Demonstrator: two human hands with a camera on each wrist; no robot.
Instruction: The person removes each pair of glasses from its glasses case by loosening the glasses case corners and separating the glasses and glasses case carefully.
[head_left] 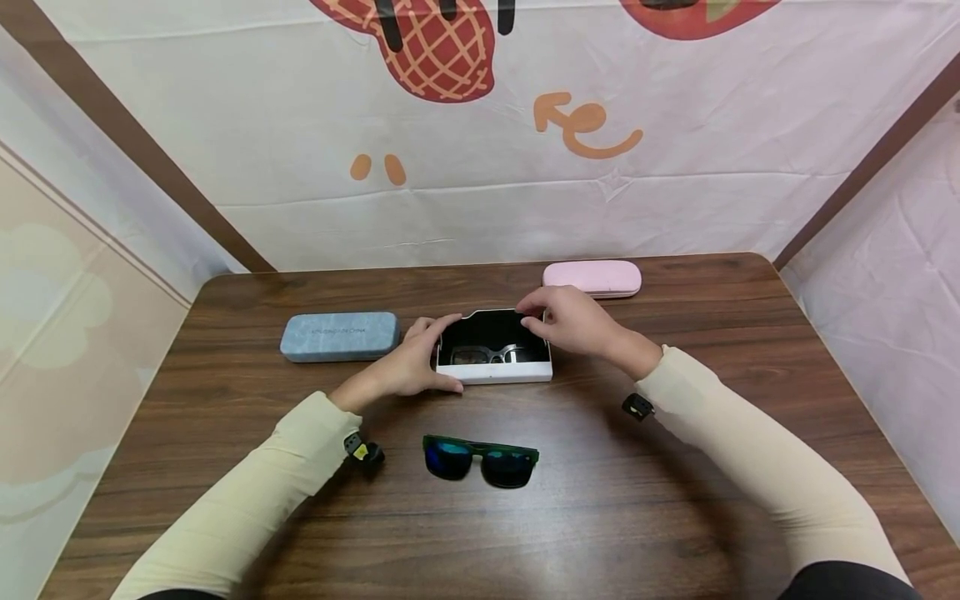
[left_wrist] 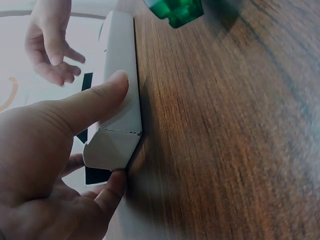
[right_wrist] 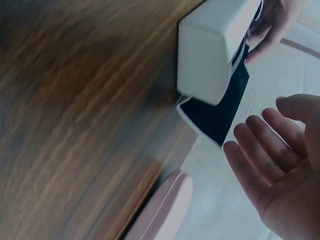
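A white glasses case (head_left: 495, 373) with a black lining stands with its lid up in the middle of the table. Clear-framed eyeglasses (head_left: 491, 355) lie inside it. My left hand (head_left: 408, 364) grips the case's left end, thumb along the front wall (left_wrist: 119, 107) and fingers round the end and back. Over the lid's right corner hovers my right hand (head_left: 576, 322), its fingers loosely bent; in the right wrist view this hand (right_wrist: 280, 155) holds nothing and appears apart from the lid. Nearer me, dark sunglasses (head_left: 510, 467) with a green frame lie on the wood.
To the left of the white case lies a closed light-blue glasses case (head_left: 340, 337). A closed pink glasses case (head_left: 596, 277) sits at the table's back edge, behind my right hand. Beyond the wooden table (head_left: 637, 517) hangs a printed cloth (head_left: 465, 217).
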